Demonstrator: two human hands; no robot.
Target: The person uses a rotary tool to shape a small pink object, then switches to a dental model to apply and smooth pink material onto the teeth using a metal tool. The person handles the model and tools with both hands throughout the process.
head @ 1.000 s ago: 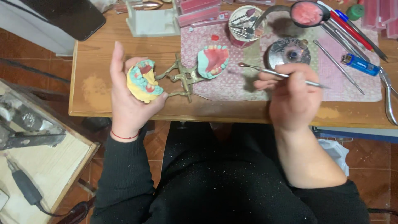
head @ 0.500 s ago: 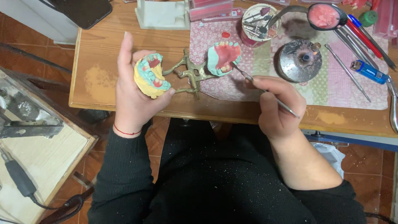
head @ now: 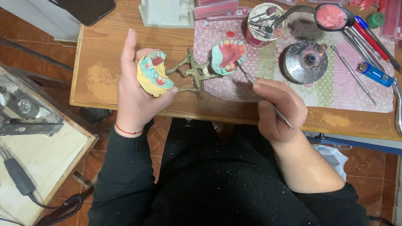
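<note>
My left hand (head: 136, 94) grips a yellow plaster jaw model (head: 153, 74) topped with green wax and pink tooth parts. The model sits on one end of a brass articulator (head: 193, 71). On the articulator's other end is a second model (head: 228, 55), green with a pink palate, lying on the patterned mat (head: 268, 62). My right hand (head: 279, 108) holds a thin metal wax tool (head: 261, 94) like a pen. Its tip touches the lower right edge of the second model.
On the wooden table (head: 96, 58) stand a metal burner (head: 305, 61), a cup of instruments (head: 263, 23), a ladle with pink wax (head: 333, 16), a blue lighter (head: 375, 74), loose metal probes (head: 354, 73) and red pens. A side bench (head: 37, 159) with a handpiece is at left.
My right hand moved left and toward me, bringing the tool's tip from over the mat to the second model. My left hand kept hold of the yellow model.
</note>
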